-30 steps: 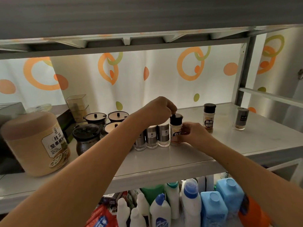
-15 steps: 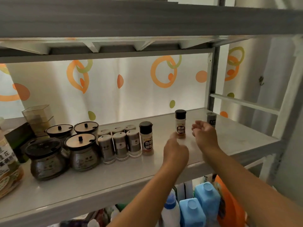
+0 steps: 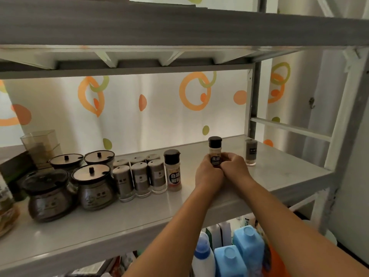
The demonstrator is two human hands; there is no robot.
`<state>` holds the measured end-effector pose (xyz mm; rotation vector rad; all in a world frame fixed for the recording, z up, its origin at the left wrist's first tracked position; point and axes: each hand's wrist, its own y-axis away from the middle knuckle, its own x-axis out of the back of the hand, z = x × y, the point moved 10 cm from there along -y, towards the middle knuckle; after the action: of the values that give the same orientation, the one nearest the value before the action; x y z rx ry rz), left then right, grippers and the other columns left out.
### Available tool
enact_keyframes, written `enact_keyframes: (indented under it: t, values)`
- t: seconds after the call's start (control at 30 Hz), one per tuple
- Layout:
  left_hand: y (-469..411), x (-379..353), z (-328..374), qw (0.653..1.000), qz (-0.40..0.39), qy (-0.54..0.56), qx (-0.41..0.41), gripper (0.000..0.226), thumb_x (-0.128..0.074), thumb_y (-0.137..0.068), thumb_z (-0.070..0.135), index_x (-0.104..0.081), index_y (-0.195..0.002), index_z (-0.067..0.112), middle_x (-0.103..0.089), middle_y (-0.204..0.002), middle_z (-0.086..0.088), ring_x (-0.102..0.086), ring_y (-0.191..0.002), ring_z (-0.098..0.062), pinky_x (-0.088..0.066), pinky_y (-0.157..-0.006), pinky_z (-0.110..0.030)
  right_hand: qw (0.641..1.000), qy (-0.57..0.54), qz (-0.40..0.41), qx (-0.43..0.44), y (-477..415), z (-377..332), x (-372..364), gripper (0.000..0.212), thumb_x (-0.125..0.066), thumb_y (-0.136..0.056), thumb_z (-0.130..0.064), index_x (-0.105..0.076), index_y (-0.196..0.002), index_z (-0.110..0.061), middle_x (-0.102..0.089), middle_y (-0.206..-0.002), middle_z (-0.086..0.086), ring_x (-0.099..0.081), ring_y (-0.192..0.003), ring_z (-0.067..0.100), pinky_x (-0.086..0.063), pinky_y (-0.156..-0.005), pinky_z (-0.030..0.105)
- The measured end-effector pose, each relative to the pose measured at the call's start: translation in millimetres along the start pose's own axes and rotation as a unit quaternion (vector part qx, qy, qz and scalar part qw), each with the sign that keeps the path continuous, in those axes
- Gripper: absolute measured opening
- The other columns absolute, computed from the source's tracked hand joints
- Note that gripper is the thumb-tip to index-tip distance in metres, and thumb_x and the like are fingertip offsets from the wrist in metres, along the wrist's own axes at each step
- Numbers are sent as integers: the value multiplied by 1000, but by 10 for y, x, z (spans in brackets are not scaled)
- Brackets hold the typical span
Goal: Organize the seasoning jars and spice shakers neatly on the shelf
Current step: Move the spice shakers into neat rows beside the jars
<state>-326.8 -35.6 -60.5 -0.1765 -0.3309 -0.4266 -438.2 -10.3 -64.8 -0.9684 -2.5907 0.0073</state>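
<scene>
A black-capped pepper bottle (image 3: 215,146) stands on the grey shelf (image 3: 123,218), gripped low down from both sides by my left hand (image 3: 207,173) and my right hand (image 3: 235,168). To its left a white-pepper bottle (image 3: 173,170) with a black cap ends a row of several steel shakers (image 3: 139,176). Further left stand round lidded seasoning jars (image 3: 92,185). A lone dark shaker (image 3: 251,151) stands at the far right of the shelf.
A clear square container (image 3: 41,145) stands at the back left, and a large labelled tub shows at the left edge. Blue detergent bottles (image 3: 229,258) fill the shelf below. An upper shelf (image 3: 179,31) hangs close overhead. The rack's upright post (image 3: 253,100) stands at the right.
Both hands left the white-pepper bottle standing beside the steel shakers, moved right and closed around the other black-capped pepper bottle. The view swung to the right.
</scene>
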Motion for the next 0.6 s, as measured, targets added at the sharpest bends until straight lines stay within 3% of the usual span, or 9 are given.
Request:
enact_keyframes:
  t: [0.2, 0.33, 0.47, 0.6]
  values:
    - [194, 111, -44, 1000, 4, 15, -1, 56, -45, -77, 2, -52, -128, 24, -65, -115, -4, -59, -108, -23, -47, -96, -36, 999, 18, -21, 24, 110, -41, -62, 42, -53, -85, -3, -64, -124, -14, -69, -119, 9, -64, -106, 25, -49, -99, 42]
    - [331, 215, -76, 1000, -6, 11, -4, 57, -44, -85, 0, -45, -137, 24, -60, -123, -4, -55, -111, -23, -42, -91, -30, 996, 43, -33, 68, 227, -124, -124, 37, -61, -90, -12, -62, -127, -11, -67, -124, 9, -62, -107, 23, -46, -96, 33]
    - [457, 305, -110, 1000, -15, -1, -11, 60, -44, -87, 0, -40, -142, 24, -58, -127, -6, -55, -113, -24, -46, -95, -34, 992, 65, -43, 102, 336, -175, -214, 43, -70, -85, -19, -61, -127, -11, -67, -124, 10, -63, -110, 25, -46, -98, 37]
    - [543, 396, -141, 999, -20, -29, -41, 56, -46, -86, 3, -46, -138, 23, -60, -123, -5, -56, -108, -20, -47, -88, -28, 986, 100, -38, 127, 399, -251, -252, 47, -76, -80, -26, -63, -123, -12, -69, -120, 8, -63, -99, 18, -44, -89, 29]
